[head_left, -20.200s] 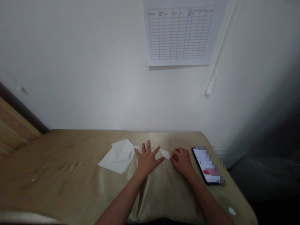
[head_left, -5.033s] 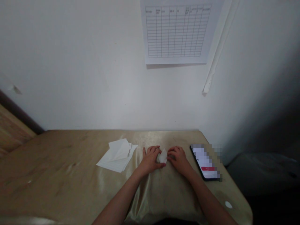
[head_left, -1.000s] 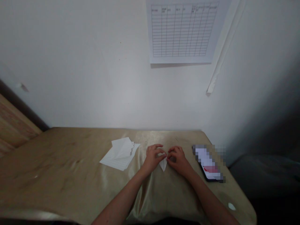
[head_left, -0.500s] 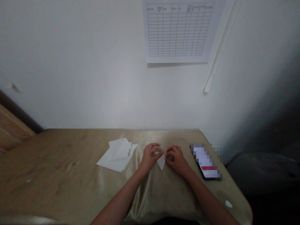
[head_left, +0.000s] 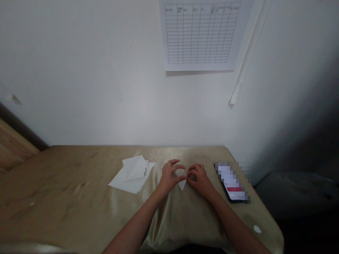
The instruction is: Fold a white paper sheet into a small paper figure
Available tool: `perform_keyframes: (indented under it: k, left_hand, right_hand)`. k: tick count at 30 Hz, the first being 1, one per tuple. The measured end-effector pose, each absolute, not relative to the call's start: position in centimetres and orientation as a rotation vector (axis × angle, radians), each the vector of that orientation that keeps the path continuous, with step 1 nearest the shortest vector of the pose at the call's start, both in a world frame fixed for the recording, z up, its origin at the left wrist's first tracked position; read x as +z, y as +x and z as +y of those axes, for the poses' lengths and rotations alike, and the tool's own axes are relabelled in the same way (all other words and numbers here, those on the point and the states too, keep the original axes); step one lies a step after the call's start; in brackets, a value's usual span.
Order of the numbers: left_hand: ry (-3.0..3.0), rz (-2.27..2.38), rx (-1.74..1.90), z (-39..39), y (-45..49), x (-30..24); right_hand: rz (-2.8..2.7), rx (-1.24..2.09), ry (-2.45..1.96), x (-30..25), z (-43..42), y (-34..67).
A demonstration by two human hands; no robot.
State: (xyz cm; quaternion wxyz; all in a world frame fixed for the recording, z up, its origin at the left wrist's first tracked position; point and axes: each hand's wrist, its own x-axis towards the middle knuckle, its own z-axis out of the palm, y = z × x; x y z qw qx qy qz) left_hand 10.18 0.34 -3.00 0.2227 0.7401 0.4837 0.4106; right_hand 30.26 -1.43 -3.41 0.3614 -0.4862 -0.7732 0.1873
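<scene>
A small folded piece of white paper point(head_left: 182, 184) lies on the table point(head_left: 79, 197), its point toward me. My left hand point(head_left: 169, 176) pinches its left side, fingers curled over it. Against the paper's right side, my right hand point(head_left: 199, 178) is closed with thumb and fingers pressed on it. Most of the paper is hidden under the two hands.
A loose stack of white sheets point(head_left: 132, 174) lies left of my hands. A phone point(head_left: 232, 183) with a lit screen lies to the right. A small white scrap point(head_left: 256, 229) sits near the table's right front corner. A printed grid sheet point(head_left: 200, 33) hangs on the wall.
Both hands have closed in further over the folded paper, so less of it shows than half a second ago. The camera view has barely shifted.
</scene>
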Motion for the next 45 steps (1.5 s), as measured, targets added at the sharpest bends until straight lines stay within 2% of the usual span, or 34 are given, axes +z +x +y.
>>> perform_keyframes:
  k: [12,21,37,45]
  left_hand:
    - [2.127,1.422,1.053,0.1,10.9,-4.0]
    - [1.859,1.379,1.273,0.4,11.0,-4.2]
    - [1.817,1.34,1.358,0.5,10.9,-4.0]
    - [1.812,1.491,1.377,0.8,10.3,-3.9]
  right_hand:
    - [-2.005,0.486,-1.238,-3.7,-1.3,30.2]
    - [-2.028,0.498,-1.253,-3.2,-1.5,30.2]
    - [-2.05,0.5,-1.316,-3.1,-1.4,30.3]
    - [-2.053,0.421,-1.329,-3.3,-1.3,30.5]
